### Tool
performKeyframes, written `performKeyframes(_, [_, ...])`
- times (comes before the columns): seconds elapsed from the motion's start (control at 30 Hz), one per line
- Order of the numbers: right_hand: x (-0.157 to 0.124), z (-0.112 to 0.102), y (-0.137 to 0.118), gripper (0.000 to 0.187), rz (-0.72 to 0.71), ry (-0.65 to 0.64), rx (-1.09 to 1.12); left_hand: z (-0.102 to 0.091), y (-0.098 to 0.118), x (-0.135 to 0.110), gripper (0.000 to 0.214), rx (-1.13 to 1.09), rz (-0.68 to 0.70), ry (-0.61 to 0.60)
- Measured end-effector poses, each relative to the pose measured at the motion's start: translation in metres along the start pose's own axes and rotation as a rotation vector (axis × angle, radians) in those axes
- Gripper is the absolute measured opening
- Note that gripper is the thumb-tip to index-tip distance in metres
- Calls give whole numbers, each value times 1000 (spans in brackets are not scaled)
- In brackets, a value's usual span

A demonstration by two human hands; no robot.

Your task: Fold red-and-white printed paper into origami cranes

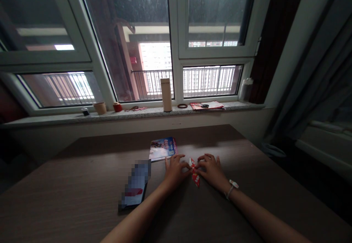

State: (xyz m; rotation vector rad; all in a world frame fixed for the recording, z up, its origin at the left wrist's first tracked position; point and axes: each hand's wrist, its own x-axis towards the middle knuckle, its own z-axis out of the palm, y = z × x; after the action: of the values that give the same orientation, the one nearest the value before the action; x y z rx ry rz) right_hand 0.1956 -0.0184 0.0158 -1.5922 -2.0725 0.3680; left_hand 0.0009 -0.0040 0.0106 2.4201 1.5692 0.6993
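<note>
A small folded paper piece [195, 180], red with white patches and pointed at both ends, is between my hands over the brown table [90, 184]. My left hand [176, 170] pinches its left side near the middle, thumb and index finger together. From the other side, my right hand [211, 169] grips it the same way, its other fingers loosely curled. A bracelet [231, 188] circles my right wrist. The fingertips cover the middle of the paper.
Left of my left arm lies a phone-like device [137, 184], its screen pixelated. Printed leaflets [162, 148] lie beyond my left hand. On the windowsill stand a beige flask [165, 95], a paper cup [100, 108], a red spool [117, 107], and scissors [204, 105] on red paper [214, 105].
</note>
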Motion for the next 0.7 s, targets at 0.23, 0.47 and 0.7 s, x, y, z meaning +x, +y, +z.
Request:
performKeyframes(0.23, [-2, -2, -5, 14, -103, 47, -49, 1, -1, 2, 8, 20, -2, 5])
performKeyframes(0.47, [-4, -4, -6, 13, -186, 12, -9, 0, 1, 3, 7, 25, -14, 9])
performKeyframes(0.7, [-3, -14, -1, 18, -135, -128, 94, 2, -2, 2, 12, -31, -23, 17])
